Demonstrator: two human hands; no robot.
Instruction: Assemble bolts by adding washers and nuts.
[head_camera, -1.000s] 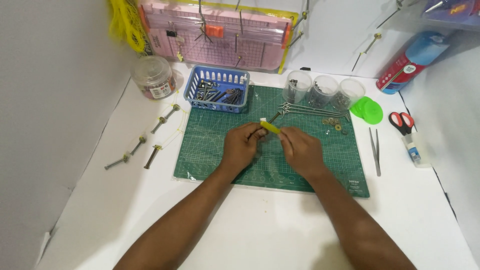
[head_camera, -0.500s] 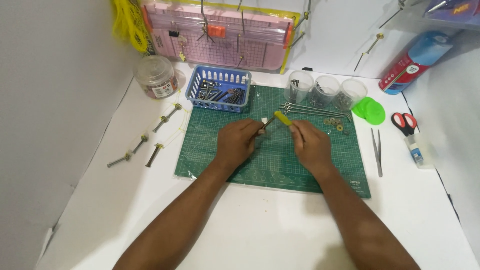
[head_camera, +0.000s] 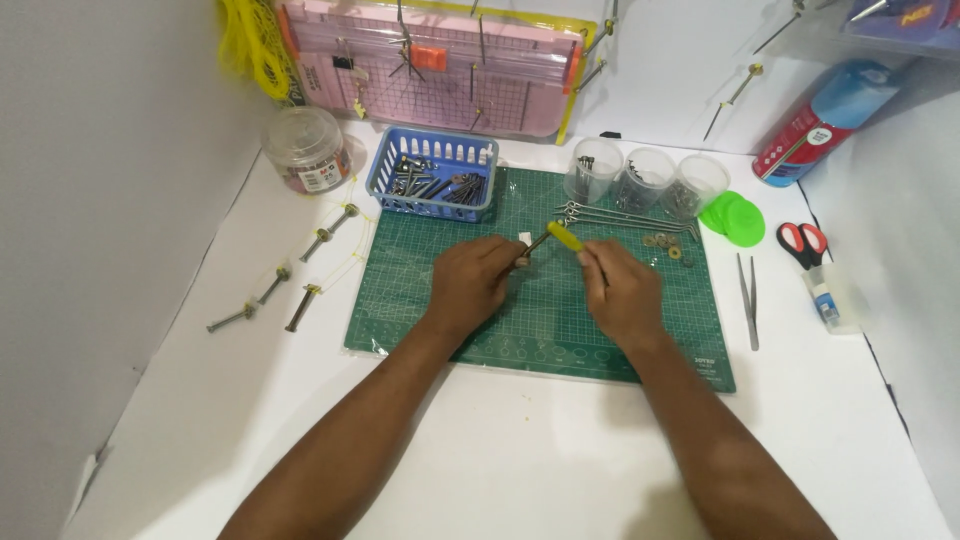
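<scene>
Head view: a white table (head_camera: 500, 450) carries a green cutting mat (head_camera: 450, 320). My left hand (head_camera: 475, 285) pinches a bolt (head_camera: 532, 246); my right hand (head_camera: 620, 290) grips the yellow sleeve (head_camera: 565, 236) at twelve o'clock, risen and tilted since a second ago, seemingly partly threaded.

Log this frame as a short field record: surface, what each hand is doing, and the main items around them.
surface: green cutting mat on a white table
left hand: pinches the lower end of a thin metal rod
right hand: fingers at the rod's yellow piece
behind hands: blue basket of metal parts, three clear cups
right of mat: tweezers, scissors
left of mat: loose bolts
</scene>
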